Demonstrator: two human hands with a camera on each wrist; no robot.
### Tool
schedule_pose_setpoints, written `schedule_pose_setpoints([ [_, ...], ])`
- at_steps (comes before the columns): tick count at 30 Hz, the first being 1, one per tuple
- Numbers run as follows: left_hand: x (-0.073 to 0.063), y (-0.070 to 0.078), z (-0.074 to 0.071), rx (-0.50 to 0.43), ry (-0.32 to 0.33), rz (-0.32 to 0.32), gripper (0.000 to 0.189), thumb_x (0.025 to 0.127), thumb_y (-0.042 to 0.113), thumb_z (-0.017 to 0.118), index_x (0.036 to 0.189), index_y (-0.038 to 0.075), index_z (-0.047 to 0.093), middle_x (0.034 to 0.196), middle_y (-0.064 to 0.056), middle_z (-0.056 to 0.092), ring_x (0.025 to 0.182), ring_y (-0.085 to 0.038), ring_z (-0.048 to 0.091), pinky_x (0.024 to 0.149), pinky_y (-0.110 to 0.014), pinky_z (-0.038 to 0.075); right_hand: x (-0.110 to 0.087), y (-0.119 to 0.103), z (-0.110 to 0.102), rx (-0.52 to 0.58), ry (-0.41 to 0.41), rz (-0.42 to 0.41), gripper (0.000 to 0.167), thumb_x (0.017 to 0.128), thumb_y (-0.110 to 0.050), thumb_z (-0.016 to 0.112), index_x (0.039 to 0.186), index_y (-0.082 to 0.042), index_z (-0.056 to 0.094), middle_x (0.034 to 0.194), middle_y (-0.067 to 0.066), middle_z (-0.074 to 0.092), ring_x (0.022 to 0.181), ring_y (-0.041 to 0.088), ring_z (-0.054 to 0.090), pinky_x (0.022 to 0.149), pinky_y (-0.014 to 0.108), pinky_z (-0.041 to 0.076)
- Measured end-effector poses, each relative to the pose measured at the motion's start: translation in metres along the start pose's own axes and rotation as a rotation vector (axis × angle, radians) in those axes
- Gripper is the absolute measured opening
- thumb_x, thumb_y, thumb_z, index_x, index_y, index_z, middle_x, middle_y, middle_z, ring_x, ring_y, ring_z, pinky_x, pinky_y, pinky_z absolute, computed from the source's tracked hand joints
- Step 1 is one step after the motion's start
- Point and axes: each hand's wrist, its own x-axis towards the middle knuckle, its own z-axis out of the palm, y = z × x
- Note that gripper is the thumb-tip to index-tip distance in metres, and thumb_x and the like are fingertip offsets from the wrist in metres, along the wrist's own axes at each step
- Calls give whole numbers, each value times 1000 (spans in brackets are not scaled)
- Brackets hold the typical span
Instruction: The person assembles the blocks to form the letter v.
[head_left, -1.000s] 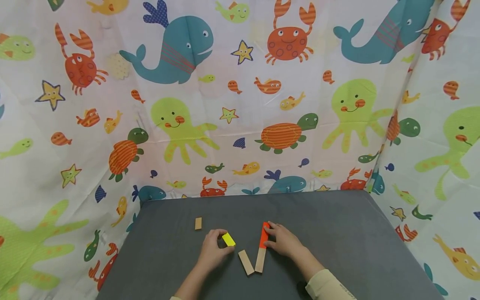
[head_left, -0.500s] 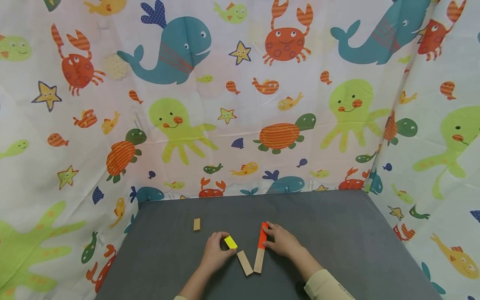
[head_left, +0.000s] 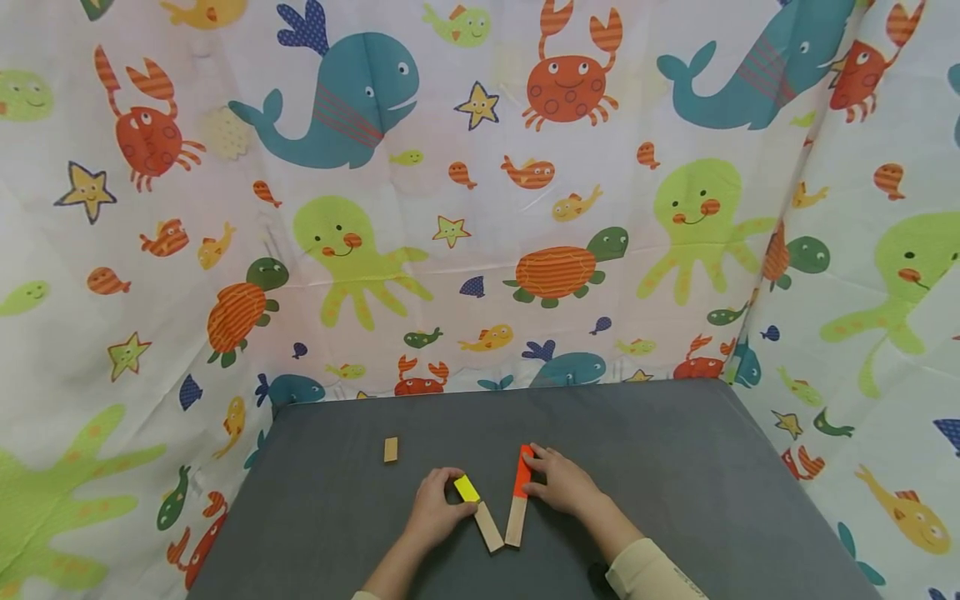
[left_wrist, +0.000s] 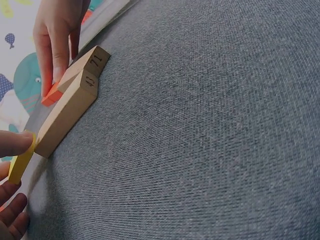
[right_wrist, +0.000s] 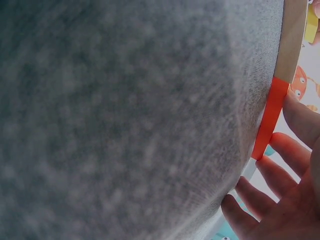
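My left hand (head_left: 435, 509) pinches a yellow wooden block (head_left: 467, 488) between thumb and fingers, at the far end of a plain wooden block (head_left: 489, 527). In the left wrist view this plain block bears the number 43. My right hand (head_left: 562, 481) touches an orange-red block (head_left: 523, 472) with thumb and fingertips, the fingers fairly straight in the right wrist view. That block lies end to end with a second plain block (head_left: 516, 522), marked 71. The near ends of both plain blocks meet, so the rows form a V on the table.
A small plain wooden block (head_left: 391, 450) lies apart, farther back on the left. The grey cloth-covered table (head_left: 660, 467) ends at a white curtain (head_left: 480, 250) printed with sea animals. A small dark object (head_left: 601, 577) sits by my right sleeve.
My left hand has moved the yellow block right and slightly nearer, up to the far end of the left plain block. My right hand stays at the orange-red block.
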Motion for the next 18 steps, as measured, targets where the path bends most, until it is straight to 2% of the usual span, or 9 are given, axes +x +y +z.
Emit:
schedule_pose_setpoints([
  [8, 3, 0, 1, 11, -10, 21, 51, 75, 22, 88, 120, 13, 67, 117, -4, 60, 112, -24, 55, 99, -52, 48, 1, 0, 0, 9, 2, 7, 59, 92, -34, 74, 144, -12, 57, 160, 11, 39, 145, 44, 37, 111, 64, 38],
  [18, 5, 1, 3, 21, -16, -11, 51, 76, 21, 89, 121, 14, 67, 120, -4, 60, 113, -24, 55, 100, -52, 49, 1, 1, 2, 16, -5, -6, 58, 91, -33, 75, 143, -12, 59, 160, 12, 40, 145, 44, 37, 110, 65, 39],
])
